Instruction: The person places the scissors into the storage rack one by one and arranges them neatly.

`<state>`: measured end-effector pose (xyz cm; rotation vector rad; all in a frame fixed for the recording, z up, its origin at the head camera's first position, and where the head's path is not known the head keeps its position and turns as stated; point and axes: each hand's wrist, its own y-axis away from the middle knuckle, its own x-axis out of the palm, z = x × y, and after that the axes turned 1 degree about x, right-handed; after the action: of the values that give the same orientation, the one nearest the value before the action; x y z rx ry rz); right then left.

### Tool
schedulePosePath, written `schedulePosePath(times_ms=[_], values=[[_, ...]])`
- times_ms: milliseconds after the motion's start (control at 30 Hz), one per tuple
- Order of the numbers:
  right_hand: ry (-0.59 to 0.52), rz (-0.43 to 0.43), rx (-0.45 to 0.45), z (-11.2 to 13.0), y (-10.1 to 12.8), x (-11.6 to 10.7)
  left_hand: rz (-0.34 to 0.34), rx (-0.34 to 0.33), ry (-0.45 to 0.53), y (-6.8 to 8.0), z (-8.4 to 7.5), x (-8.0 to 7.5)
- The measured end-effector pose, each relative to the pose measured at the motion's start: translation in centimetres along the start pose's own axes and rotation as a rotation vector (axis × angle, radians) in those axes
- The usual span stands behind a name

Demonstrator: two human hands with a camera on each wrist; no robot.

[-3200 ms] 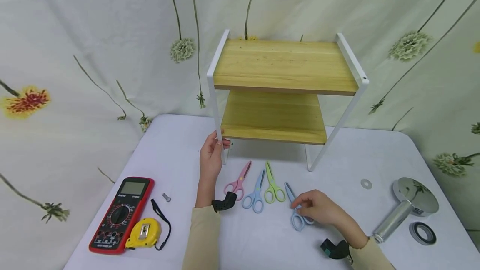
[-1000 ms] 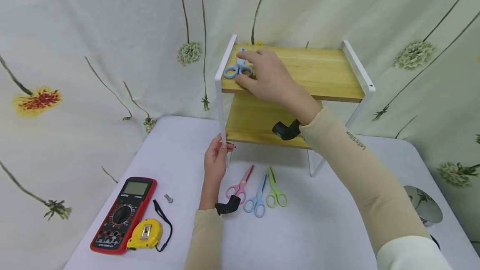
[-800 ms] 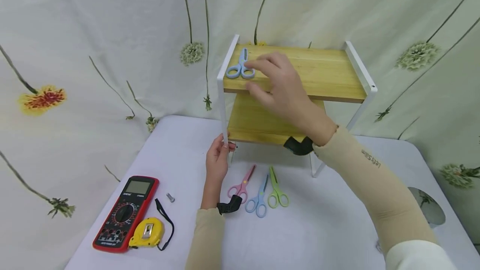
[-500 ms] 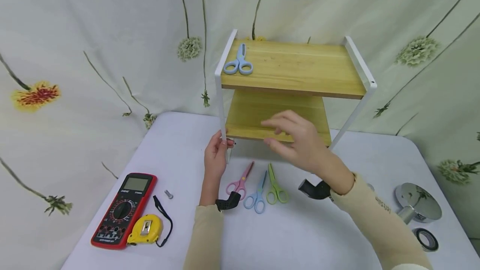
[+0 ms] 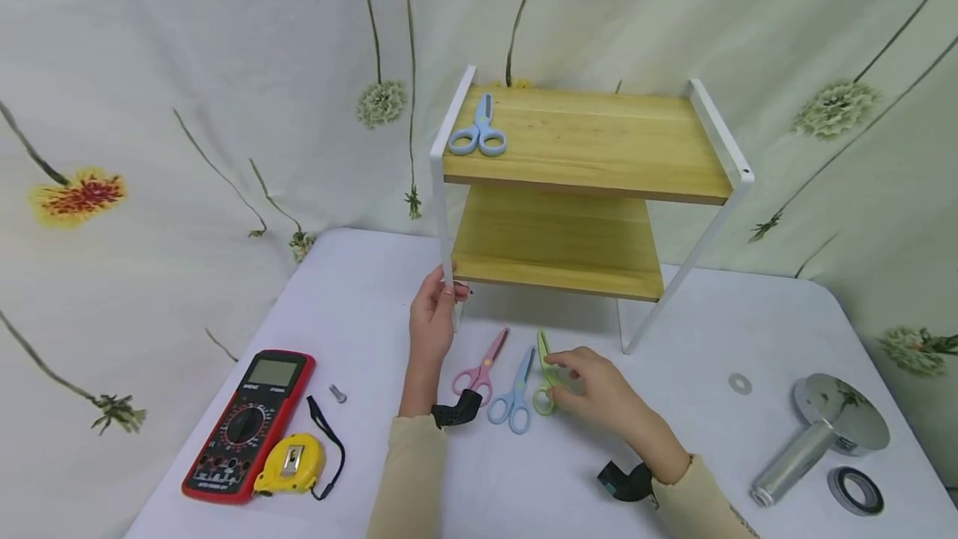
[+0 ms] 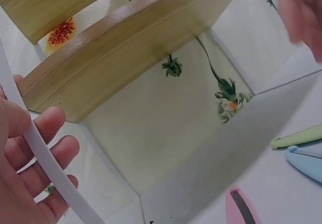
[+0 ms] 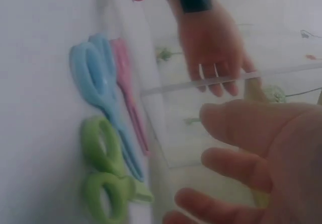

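Note:
My left hand (image 5: 432,324) grips the white front leg (image 6: 44,156) of a two-tier wooden shelf (image 5: 584,148), thumb on one side and fingers on the other. My right hand (image 5: 599,393) is over the green scissors (image 5: 544,402), partly covering them in the head view. In the right wrist view its fingers are parted and stand clear of the green scissors (image 7: 108,173), holding nothing. Beside these lie light blue scissors (image 5: 511,407) and pink scissors (image 5: 479,377) on the table. Another pair of blue scissors (image 5: 479,135) rests on the top board at its left end.
Left on the white table (image 5: 359,273) lie a red-black multimeter (image 5: 250,427), a yellow tape measure (image 5: 292,462) with a black strap, and a bolt (image 5: 338,393). To the right are a washer (image 5: 740,383), a chrome shower head (image 5: 838,418) and a black tape roll (image 5: 856,490).
My right hand carried the right-hand blue scissors up to the top board, let them go at its left end, then came down to the green scissors. My left hand keeps its grip on the leg.

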<state>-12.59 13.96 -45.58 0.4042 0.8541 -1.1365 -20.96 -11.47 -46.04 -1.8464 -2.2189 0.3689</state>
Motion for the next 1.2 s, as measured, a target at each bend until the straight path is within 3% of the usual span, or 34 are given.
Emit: schedulePosePath(times_ms=[300, 567, 833, 967, 1200], values=[[0.167, -0.025, 0.231, -0.2, 0.5, 3.4, -0.006, 0.008, -0.023, 0.2, -0.2, 0.0], [0.24, -0.068, 0.168, -0.4, 0.7, 4.3, -0.004, 0.016, -0.003, 0.1, -0.4, 0.1], [0.188, 0.001, 0.195, -1.0, 0.6, 3.3, 0.004, 0.019, 0.027, 0.0, -0.2, -0.1], [0.192, -0.031, 0.184, -1.2, 0.4, 3.4, -0.003, 0.015, 0.024, 0.0, -0.2, -0.1], [0.183, -0.088, 0.252, -1.5, 0.4, 3.8, 0.004, -0.004, 0.023, 0.1, -0.2, -0.1]])
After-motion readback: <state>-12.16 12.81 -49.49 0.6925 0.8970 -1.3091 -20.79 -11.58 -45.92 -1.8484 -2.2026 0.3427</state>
